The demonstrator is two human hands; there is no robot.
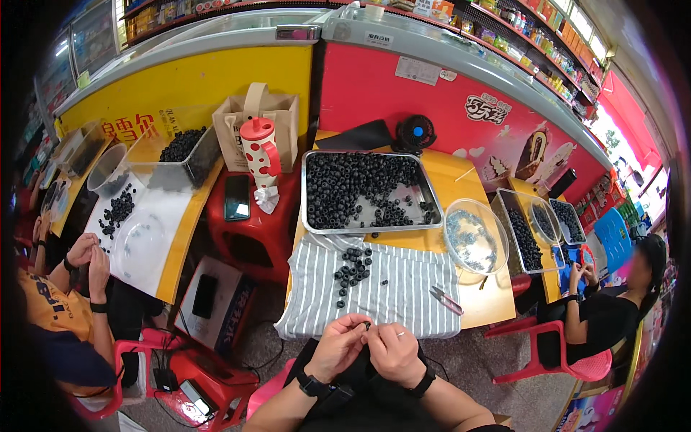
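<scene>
My left hand (341, 348) pinches a small black ring-shaped part (367, 325) between thumb and forefinger, just off the near edge of a striped cloth. Close beside it, my right hand (395, 353) is closed, its fingertips near that part; whatever it grips is hidden. A small shiny bit shows at its fingers. On the grey-and-white striped cloth (403, 273) lies a loose cluster of black ring-shaped parts (351, 271). Small thread snips (448, 300) rest at the cloth's right side. Behind the cloth, a metal tray (374, 229) holds many more black parts.
Right of the tray stands a round clear container (506, 248) with small pieces inside. A black fan (414, 134) is behind the tray. At left, a red stool (248, 245) carries a phone (237, 197) and a spotted tumbler (260, 151). People work at tables on both sides.
</scene>
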